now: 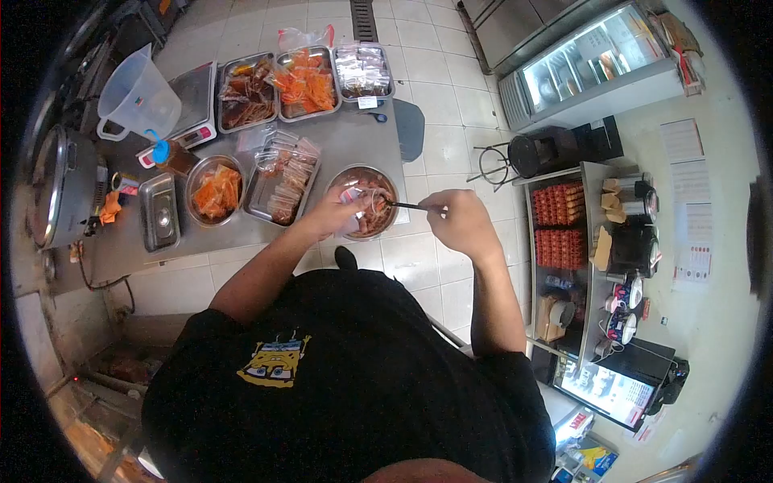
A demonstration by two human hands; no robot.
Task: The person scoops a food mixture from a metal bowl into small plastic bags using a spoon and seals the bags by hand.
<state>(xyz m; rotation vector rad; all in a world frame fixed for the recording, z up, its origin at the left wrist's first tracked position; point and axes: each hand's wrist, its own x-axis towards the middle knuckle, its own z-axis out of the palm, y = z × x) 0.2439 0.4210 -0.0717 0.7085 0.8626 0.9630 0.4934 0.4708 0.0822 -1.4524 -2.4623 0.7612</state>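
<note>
My left hand (335,214) is closed on a small clear plastic bag (351,196) at the left side of a round metal bowl (391,179). Reddish-brown pieces of food, perhaps meat, lie in this bowl. My right hand (460,224) grips a utensil with a thin dark handle (412,207) from the right. Its far end reaches over the bowl towards the bag, and its tip cannot be made out. Just left of the bowl stands a metal tray (251,211) of small filled bags in rows.
Along the table's back are trays of brown food (245,92), orange food (307,80) and packed bags (362,68). Leftwards are a bowl of orange food (214,191), a bottle with a blue cap (171,154), a scale (193,105), a clear jug (141,95) and a lidded metal container (160,211).
</note>
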